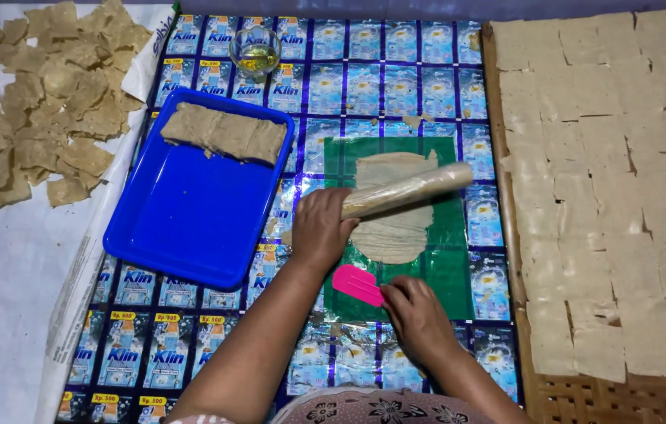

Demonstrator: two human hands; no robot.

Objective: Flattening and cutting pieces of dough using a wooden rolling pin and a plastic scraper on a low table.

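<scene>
Dough (395,206) lies flattened on a green sheet (444,267); the left hand (319,229) grips a wrapped rolling pin (407,191) over it, the right hand (417,318) pinches a pink scraper (357,284).

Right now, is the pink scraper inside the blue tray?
No, the pink scraper lies on the green sheet under the right hand, outside the blue tray.

Sachet-wrapper mat (395,71) carries blue tray (191,228), glass cup (255,49), green sheet (447,267)

The left hand (319,228) lies palm down, fingers curled forward, forearm stretched out. The right hand (417,318) sits nearer the body, just right of it, fingertips pinched together.
</scene>
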